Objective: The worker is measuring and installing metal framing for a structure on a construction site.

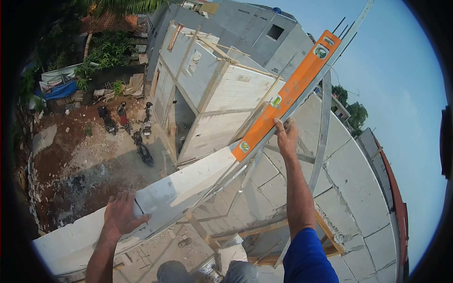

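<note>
A long orange spirit level (302, 75) with several vials lies along a metal straightedge (311, 87) that slants up to the right. My right hand (286, 134) grips the level's lower edge near its middle vial, with the thumb and fingers closed at the edge where the straightedge runs. The level's lower end meets the top of a pale block wall (203, 172). Farther left along this wall, my left hand (123, 216) rests flat on its top, fingers stretched over the far edge and thumb apart, holding nothing. A dark joint line runs beside that thumb.
Beyond the wall the ground drops far below, with parked motorcycles (144, 148). An unfinished block building (245, 85) stands opposite. Metal scaffold bars (325, 118) cross near my right arm. Another block wall (358, 212) and a wooden frame (330, 233) are at the right. My knees show below.
</note>
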Tool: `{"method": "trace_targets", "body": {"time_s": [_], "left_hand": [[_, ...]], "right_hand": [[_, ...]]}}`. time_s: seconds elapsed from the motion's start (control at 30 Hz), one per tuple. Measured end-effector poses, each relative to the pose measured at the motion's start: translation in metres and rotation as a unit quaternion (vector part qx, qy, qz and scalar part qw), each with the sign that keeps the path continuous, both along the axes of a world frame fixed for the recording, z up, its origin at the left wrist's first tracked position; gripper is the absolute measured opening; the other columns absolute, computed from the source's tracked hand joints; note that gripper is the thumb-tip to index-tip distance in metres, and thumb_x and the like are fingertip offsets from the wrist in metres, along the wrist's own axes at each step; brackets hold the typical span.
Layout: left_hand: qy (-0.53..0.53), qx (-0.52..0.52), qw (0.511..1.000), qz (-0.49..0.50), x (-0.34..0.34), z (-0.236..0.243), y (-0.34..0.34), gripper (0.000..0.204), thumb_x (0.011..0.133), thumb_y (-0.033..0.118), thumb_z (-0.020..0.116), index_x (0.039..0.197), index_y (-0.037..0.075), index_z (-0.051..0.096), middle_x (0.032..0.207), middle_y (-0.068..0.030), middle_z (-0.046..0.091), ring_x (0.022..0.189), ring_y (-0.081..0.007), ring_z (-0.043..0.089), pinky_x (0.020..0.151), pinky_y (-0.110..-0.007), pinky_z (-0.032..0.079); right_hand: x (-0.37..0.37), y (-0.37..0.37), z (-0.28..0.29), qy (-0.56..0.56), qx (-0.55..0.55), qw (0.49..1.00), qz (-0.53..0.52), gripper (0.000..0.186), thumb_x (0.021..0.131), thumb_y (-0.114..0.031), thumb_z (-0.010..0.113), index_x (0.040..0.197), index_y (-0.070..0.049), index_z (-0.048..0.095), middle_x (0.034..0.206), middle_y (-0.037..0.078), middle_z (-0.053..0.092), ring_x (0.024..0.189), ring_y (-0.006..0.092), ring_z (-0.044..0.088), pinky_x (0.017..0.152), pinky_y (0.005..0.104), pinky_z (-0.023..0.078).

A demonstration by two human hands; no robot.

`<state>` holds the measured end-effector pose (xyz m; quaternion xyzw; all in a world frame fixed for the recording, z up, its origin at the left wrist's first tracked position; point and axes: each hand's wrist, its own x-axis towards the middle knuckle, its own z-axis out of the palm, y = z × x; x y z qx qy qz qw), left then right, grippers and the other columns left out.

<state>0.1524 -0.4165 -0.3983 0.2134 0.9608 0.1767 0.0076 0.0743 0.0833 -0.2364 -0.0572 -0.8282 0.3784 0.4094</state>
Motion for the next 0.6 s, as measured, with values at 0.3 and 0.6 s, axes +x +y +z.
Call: {"method": "trace_targets", "body": {"time_s": [0.3,0.6], "left_hand": [[-0.034,0.018,0.999,-0.001,-0.006,-0.005,0.004,0.087,0.063,0.049,0.077,0.126,-0.001,0.045,0.116,-0.0160,0.053,0.109,-0.0323,0.052,0.096,-0.050,0.037],[0.013,0.010,1.000,-0.009,-0.008,-0.019,0.000,0.088,0.061,0.046,0.078,0.127,-0.001,0.043,0.118,-0.0159,0.052,0.107,-0.0320,0.052,0.098,-0.053,0.034]], "right_hand": [[0.005,0.003,0.010,-0.054,-0.056,0.997,0.013,0.029,0.089,-0.015,0.067,0.108,0.002,0.053,0.090,0.009,0.063,0.080,0.0138,0.057,0.073,0.0294,0.047],[0.011,-0.013,0.030,-0.128,-0.045,0.991,-0.001,0.034,0.089,-0.015,0.068,0.113,0.002,0.051,0.094,0.011,0.062,0.082,0.0148,0.055,0.076,0.0307,0.046]]}}
